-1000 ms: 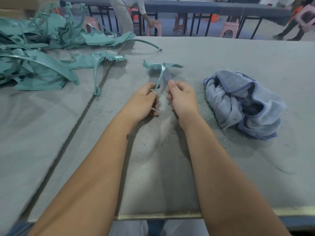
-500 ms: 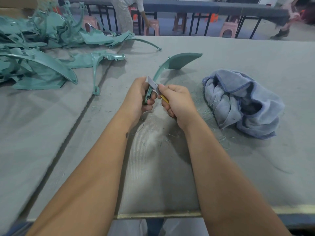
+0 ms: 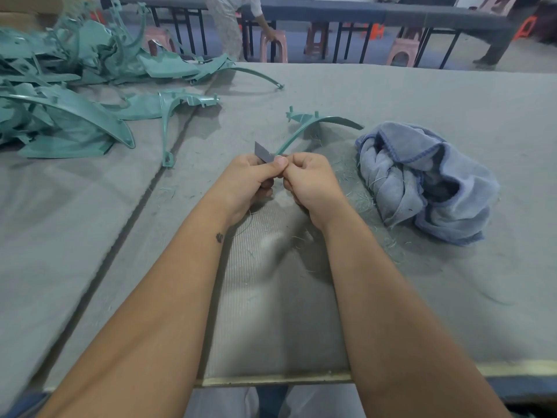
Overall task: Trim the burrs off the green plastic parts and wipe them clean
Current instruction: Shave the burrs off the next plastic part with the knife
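The curved plastic part (image 3: 297,137) held up over the table was a flat teal green, and the heap of parts (image 3: 69,86) at the far left showed the same teal green throughout. The blade (image 3: 263,152) beside it was dull dark grey. The table covering (image 3: 422,95) was a plain grey felt, with a paler, finely ribbed patch (image 3: 271,291) near the front edge and thin pale green shavings (image 3: 349,182) scattered over it. The crumpled cloth (image 3: 428,182) was a washed-out blue-grey with a darker blue stitched hem. The stools (image 3: 272,45) behind were pink.
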Available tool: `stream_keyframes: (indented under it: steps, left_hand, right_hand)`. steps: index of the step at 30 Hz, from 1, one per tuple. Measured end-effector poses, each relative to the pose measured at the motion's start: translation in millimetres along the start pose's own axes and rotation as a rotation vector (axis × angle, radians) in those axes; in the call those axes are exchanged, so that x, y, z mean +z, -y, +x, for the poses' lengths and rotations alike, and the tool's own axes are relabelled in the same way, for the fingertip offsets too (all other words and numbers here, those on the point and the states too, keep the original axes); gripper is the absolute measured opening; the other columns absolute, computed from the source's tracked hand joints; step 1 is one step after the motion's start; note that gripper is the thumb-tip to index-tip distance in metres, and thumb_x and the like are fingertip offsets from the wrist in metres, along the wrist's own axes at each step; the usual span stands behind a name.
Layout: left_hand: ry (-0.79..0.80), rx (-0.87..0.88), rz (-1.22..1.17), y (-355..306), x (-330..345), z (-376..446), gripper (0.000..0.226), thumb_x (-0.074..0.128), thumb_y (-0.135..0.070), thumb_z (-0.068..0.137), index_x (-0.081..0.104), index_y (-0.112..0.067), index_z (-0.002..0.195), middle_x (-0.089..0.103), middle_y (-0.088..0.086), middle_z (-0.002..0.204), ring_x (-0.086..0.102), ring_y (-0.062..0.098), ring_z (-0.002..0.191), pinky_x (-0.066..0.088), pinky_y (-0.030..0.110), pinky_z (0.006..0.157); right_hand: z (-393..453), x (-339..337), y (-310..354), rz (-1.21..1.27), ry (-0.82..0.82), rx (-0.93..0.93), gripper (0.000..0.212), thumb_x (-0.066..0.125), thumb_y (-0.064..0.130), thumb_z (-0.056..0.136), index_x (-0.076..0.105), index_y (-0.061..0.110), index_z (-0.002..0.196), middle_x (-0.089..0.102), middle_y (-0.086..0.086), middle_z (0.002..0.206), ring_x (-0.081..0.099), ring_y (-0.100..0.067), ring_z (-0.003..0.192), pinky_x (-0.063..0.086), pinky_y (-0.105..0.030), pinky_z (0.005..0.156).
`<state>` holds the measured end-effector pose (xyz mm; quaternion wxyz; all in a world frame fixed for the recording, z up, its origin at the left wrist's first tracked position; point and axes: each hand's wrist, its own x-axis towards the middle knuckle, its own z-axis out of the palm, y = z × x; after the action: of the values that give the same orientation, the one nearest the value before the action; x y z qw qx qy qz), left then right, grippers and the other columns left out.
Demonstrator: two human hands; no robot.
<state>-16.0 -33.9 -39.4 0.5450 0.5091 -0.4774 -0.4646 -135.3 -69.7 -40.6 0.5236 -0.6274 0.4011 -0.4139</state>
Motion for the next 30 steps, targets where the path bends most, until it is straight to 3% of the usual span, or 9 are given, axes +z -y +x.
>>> stream_keyframes:
  steps: [3, 7, 9, 12, 15, 22, 26, 28, 30]
  left_hand:
    - [-0.041, 0.005, 0.043, 0, 2, 0, 0.017, 0.059, -0.016, 0.095, 0.060, -0.009, 0.080, 0.030, -0.001, 0.060, 0.024, 0.007, 0.049, 0.022, 0.019, 0.047]
    - [-0.121, 0.011, 0.074, 1, 1, -2, 0.032, 0.070, -0.028, 0.087, 0.069, 0.004, 0.090, 0.029, -0.009, 0.047, 0.020, 0.011, 0.046, 0.014, 0.029, 0.046]
    - [-0.132, 0.010, 0.068, 1, 1, -3, 0.033, 0.073, -0.033, 0.084, 0.073, -0.001, 0.089, 0.028, -0.009, 0.045, 0.018, 0.013, 0.047, 0.010, 0.035, 0.050]
    - [-0.142, 0.008, 0.073, 0, 0, -5, 0.015, 0.077, -0.031, 0.081, 0.075, -0.019, 0.072, 0.031, -0.011, 0.043, 0.020, 0.011, 0.044, 0.014, 0.027, 0.045]
    - [-0.159, 0.012, 0.092, 2, -1, -4, 0.014, 0.078, -0.026, 0.080, 0.072, -0.021, 0.068, 0.031, -0.010, 0.046, 0.023, 0.008, 0.041, 0.021, 0.018, 0.038]
    - [-0.170, 0.002, 0.108, 1, -4, -3, 0.015, 0.072, -0.027, 0.086, 0.074, -0.016, 0.077, 0.028, -0.009, 0.048, 0.021, 0.007, 0.044, 0.018, 0.021, 0.043]
    - [-0.118, -0.006, 0.057, -1, -4, -3, 0.016, 0.066, -0.024, 0.090, 0.072, -0.009, 0.092, 0.033, -0.014, 0.047, 0.022, 0.005, 0.043, 0.017, 0.017, 0.040]
    - [-0.048, 0.006, 0.015, -3, -3, -5, 0.009, 0.064, -0.019, 0.091, 0.070, -0.016, 0.084, 0.033, -0.014, 0.048, 0.022, 0.003, 0.042, 0.017, 0.015, 0.037]
    - [-0.011, 0.012, -0.013, -3, -3, -6, 0.017, 0.062, -0.015, 0.092, 0.065, -0.021, 0.076, 0.032, -0.012, 0.050, 0.021, 0.003, 0.042, 0.017, 0.014, 0.035]
  right_hand:
    - [0, 2, -3, -0.018, -0.045, -0.054, 0.031, 0.055, 0.015, 0.096, 0.058, 0.016, 0.065, 0.043, 0.016, 0.037, 0.035, 0.001, 0.034, 0.027, -0.010, 0.039]
    - [3, 4, -7, -0.046, -0.140, -0.041, 0.030, 0.059, 0.023, 0.093, 0.058, 0.020, 0.064, 0.038, 0.013, 0.041, 0.026, -0.003, 0.038, 0.023, -0.021, 0.042]
    - [4, 3, -7, -0.049, -0.160, -0.035, 0.031, 0.059, 0.025, 0.093, 0.058, 0.021, 0.062, 0.038, 0.015, 0.041, 0.027, -0.002, 0.038, 0.024, -0.022, 0.044]
    - [7, 0, -6, 0.005, -0.201, -0.013, 0.036, 0.059, 0.026, 0.094, 0.055, 0.022, 0.058, 0.039, 0.015, 0.041, 0.029, -0.002, 0.039, 0.026, -0.024, 0.047]
    - [9, -3, -5, 0.066, -0.238, 0.025, 0.035, 0.057, 0.027, 0.096, 0.056, 0.019, 0.061, 0.042, 0.011, 0.044, 0.032, -0.007, 0.042, 0.026, -0.027, 0.048]
    - [12, -6, -3, 0.300, -0.412, 0.104, 0.039, 0.050, 0.026, 0.100, 0.051, 0.015, 0.063, 0.041, 0.010, 0.042, 0.028, -0.008, 0.035, 0.025, -0.023, 0.040]
    - [7, -11, -4, 0.345, -0.161, 0.053, 0.033, 0.052, 0.025, 0.100, 0.054, 0.016, 0.069, 0.040, 0.004, 0.049, 0.025, -0.009, 0.038, 0.020, -0.022, 0.039]
    - [4, -9, -5, 0.240, -0.007, 0.013, 0.030, 0.054, 0.024, 0.098, 0.056, 0.017, 0.069, 0.038, 0.001, 0.051, 0.026, -0.008, 0.038, 0.019, -0.020, 0.038]
    - [4, -5, -6, 0.156, 0.030, -0.025, 0.030, 0.055, 0.020, 0.098, 0.056, 0.016, 0.068, 0.037, 0.001, 0.050, 0.027, -0.005, 0.036, 0.022, -0.018, 0.036]
